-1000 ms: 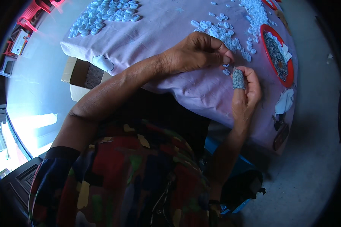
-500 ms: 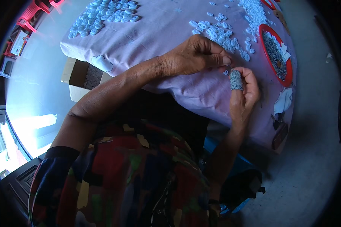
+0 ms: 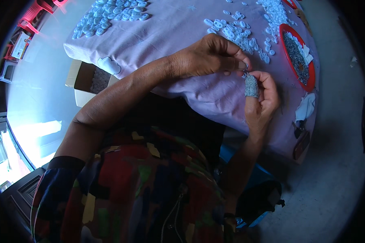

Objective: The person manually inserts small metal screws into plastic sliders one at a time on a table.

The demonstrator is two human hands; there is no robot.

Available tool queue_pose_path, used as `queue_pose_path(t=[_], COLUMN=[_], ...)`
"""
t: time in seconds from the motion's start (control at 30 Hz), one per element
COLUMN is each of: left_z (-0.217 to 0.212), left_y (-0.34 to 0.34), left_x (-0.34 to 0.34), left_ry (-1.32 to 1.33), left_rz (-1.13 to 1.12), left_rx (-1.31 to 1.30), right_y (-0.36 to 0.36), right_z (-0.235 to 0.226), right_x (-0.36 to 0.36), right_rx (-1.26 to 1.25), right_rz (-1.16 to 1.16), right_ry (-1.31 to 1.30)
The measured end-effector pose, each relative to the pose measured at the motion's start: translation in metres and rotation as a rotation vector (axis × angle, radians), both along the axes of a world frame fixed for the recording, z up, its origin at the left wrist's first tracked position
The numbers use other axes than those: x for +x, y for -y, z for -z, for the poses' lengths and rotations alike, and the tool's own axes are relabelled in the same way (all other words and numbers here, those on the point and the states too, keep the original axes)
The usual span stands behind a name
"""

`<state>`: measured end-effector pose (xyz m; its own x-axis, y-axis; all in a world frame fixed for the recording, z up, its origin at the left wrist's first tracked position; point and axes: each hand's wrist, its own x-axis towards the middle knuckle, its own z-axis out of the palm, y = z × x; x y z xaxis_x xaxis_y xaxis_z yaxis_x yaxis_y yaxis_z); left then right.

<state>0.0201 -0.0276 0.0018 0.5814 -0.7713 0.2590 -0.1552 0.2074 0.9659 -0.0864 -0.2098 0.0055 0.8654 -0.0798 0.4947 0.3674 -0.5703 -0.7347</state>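
My left hand (image 3: 215, 56) reaches in over the table's near side, thumb and forefinger pinched together. Its fingertips meet those of my right hand (image 3: 264, 95), whose thumb is wrapped in a speckled grey cover (image 3: 251, 86). Between the two pinches is a small shiny piece (image 3: 245, 72), mostly hidden by the fingers and too small to name. Just beyond the hands lies a loose group of small white oval plastic pieces (image 3: 237, 36), some showing two round holes. To the right, a red basin (image 3: 282, 45) holds many tiny grey metal-looking parts (image 3: 295, 56) and some white scraps.
More oval pieces (image 3: 99, 20) are heaped at the far left of the pink cloth-covered table (image 3: 166, 32). Smaller white bits (image 3: 273, 12) lie far right. A white cloth (image 3: 305, 107), keys (image 3: 298, 130) and dark case (image 3: 301, 145) lie by the right edge. A cardboard box (image 3: 82, 77) stands left.
Both hands stay pinched together at nearly the same spot. The left fingertips have shifted slightly right, and a little more of the small piece shows between the fingers.
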Motion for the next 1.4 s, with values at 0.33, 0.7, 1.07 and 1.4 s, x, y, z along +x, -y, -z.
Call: queue_pose_path(t=[0.33,0.7,1.07,1.4], left_z=[0.0006,0.0051,0.0076,0.0033], left_y=[0.0007,0.0031,0.0052,0.0058], left_x=[-0.0005,-0.0006,-0.0003,-0.0024], left_ry=[0.05,0.047,0.036,0.08], left_rz=[-0.037,-0.052,-0.077,-0.112], left_rx=[0.023,0.014,-0.041,0.013], right_y=[-0.0017,-0.0006,-0.0044,-0.006], right_z=[-0.0008,-0.0006,-0.0018,0.0032], right_x=[0.0014,0.0018,0.0022,0.0061], right_rx=[-0.06,-0.081,-0.066,-0.172], right_rz=[-0.01,-0.027,-0.029,0.038], right_ry=[0.04,0.029,0.035,0.087])
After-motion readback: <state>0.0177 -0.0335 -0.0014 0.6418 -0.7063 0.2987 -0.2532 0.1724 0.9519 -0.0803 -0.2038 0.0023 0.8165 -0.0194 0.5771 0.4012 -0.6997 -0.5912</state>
